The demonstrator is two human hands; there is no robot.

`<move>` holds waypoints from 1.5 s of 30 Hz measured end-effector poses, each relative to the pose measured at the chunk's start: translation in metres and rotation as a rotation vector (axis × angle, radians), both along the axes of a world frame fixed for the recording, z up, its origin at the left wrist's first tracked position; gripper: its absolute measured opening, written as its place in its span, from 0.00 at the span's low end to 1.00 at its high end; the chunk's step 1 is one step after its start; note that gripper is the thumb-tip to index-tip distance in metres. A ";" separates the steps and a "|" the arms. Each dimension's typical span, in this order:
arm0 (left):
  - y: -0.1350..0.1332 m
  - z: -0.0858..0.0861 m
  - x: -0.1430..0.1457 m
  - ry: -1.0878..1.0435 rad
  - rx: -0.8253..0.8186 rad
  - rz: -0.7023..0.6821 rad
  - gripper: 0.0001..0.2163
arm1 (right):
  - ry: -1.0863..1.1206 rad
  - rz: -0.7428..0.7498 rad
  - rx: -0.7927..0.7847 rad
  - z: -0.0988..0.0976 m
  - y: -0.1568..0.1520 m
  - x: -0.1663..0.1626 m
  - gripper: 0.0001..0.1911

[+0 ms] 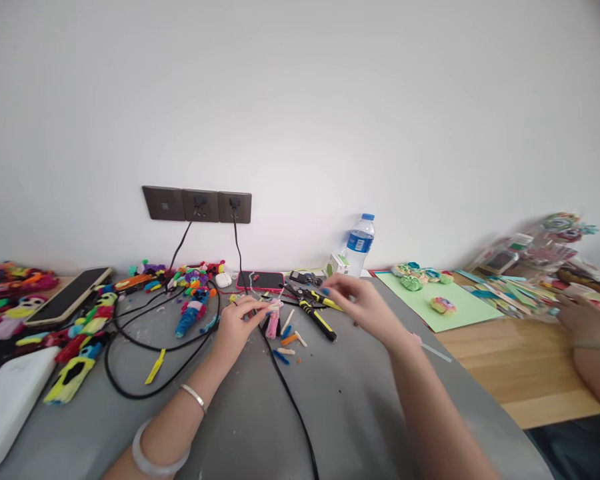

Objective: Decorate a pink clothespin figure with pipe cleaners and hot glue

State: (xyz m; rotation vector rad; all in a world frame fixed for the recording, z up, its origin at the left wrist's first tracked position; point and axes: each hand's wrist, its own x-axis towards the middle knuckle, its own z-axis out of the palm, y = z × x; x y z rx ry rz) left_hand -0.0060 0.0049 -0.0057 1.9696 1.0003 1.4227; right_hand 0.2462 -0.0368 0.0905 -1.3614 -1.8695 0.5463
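Note:
My left hand [240, 325] rests on the grey mat [360, 407], fingers closed around a pink fuzzy pipe-cleaner piece [273, 323]. My right hand [363, 300] hovers just to the right, fingers spread and a little blurred, holding nothing that I can see. It is above black and yellow pliers [317, 316]. Short cut bits of pipe cleaner [289, 341] in orange, blue and white lie scattered between the two hands. I wear a thin metal bracelet and a pale bangle on my left arm.
Black cables [145, 347] run from wall sockets [197, 205] across the mat. Colourful pipe-cleaner figures [87, 333] lie at left beside a phone [70, 295] and white box [7, 400]. A water bottle [359, 244], green paper [437, 301] and another person's hand [587, 320] are at right.

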 end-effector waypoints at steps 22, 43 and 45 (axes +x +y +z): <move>0.002 0.004 0.002 0.076 -0.003 -0.003 0.07 | 0.173 0.415 -0.012 -0.052 0.053 -0.036 0.04; 0.005 0.000 0.000 0.098 0.173 0.014 0.06 | 0.115 0.443 -0.045 -0.054 0.050 -0.038 0.08; 0.005 0.001 0.000 0.086 0.199 0.012 0.06 | 0.115 0.445 -0.048 -0.055 0.050 -0.038 0.07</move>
